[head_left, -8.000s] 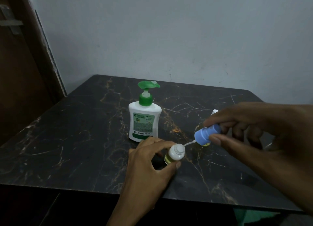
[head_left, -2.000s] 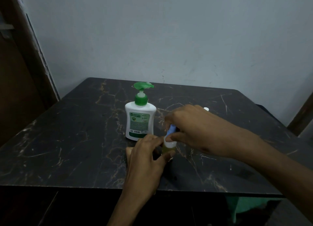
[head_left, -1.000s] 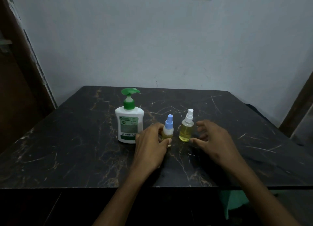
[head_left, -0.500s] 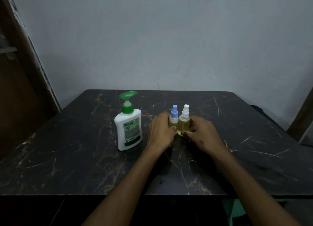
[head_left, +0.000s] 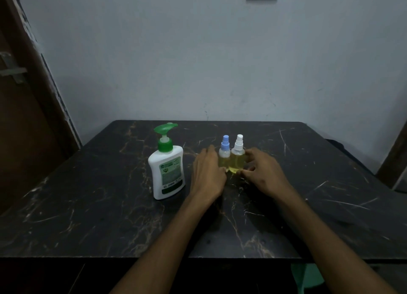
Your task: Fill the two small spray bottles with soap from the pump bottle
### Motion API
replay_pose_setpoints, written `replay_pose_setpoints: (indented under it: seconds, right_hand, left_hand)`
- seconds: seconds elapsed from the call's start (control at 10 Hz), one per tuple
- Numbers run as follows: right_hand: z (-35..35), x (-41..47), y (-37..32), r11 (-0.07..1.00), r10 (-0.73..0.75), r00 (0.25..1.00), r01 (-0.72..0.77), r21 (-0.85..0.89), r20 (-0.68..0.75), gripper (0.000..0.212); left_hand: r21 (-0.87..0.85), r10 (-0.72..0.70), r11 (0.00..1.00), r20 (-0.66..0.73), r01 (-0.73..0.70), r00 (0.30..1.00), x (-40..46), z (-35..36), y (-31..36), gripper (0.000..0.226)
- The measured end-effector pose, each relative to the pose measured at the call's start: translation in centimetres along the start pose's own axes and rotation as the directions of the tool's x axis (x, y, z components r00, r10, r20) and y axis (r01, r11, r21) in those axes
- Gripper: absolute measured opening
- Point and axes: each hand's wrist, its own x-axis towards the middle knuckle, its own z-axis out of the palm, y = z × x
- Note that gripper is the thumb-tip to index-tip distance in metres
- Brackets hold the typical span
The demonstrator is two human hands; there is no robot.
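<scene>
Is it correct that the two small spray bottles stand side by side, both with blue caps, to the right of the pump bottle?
Not quite. In the head view only the left spray bottle has a blue cap; the right spray bottle has a white one. Both stand right of the pump bottle.

Two bare forearms reach in from the lower edge of the head view, ending in the left hand (head_left: 207, 174) and the right hand (head_left: 263, 174). No sleeve, cuff, watch, ring or band shows on either arm as far as the frame reaches. Both wrists are slim and the fingernails look short, though the dim light hides finer detail.
</scene>
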Motion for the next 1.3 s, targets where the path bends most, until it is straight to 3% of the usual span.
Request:
replay_pose_setpoints:
  seconds: [0.1, 0.2, 0.3, 0.4, 0.5, 0.8, 1.3]
  right_hand:
    - [-1.1, -2.4, 0.6, 0.999, 0.031, 0.998, -0.032, -0.012, -0.059, 0.063]
    - [-2.5, -5.6, 1.4, 1.0, 0.018, 0.993, -0.018, 0.004, -0.121, 0.06]
    - [-3.4, -8.0, 1.8, 1.0, 0.002, 0.988, 0.002, 0.026, -0.154, 0.055]
    - [-3.6, -9.1, 1.9, 0.999, -0.003, 0.986, 0.012, 0.051, -0.166, 0.053]
    - [-3.5, -9.5, 1.9, 0.999, 0.002, 0.988, 0.006, 0.054, -0.157, 0.053]
    - [-3.2, -9.8, 2.2, 0.998, -0.004, 0.988, 0.012, 0.054, -0.153, 0.047]
    - [-2.0, -10.0, 2.3, 0.997, -0.062, 0.99, 0.055, -0.058, -0.127, 0.035]
  left_hand:
    - [-0.071, 0.114, 0.99, -0.099, -0.122, 0.988, -5.8, -2.6, 0.6, 0.058]
    - [-0.14, 0.133, 0.973, -0.306, -0.182, 0.943, -11.0, -6.3, -0.6, 0.016]
    - [-0.152, -0.018, 0.987, -0.465, -0.059, 0.885, -11.6, -10.0, -4.0, 0.032]
    - [-0.122, -0.165, 0.984, -0.328, 0.132, 0.93, -9.2, -11.7, -7.3, 0.069]
    - [-0.173, -0.206, 0.967, -0.108, 0.186, 0.973, -7.0, -11.4, -8.9, 0.071]
    - [-0.392, -0.146, 0.896, 0.184, 0.209, 0.972, 0.0, -10.0, -7.9, 0.043]
    - [-0.368, -0.08, 0.919, 0.175, 0.141, 0.981, 3.1, -8.9, -10.5, 0.075]
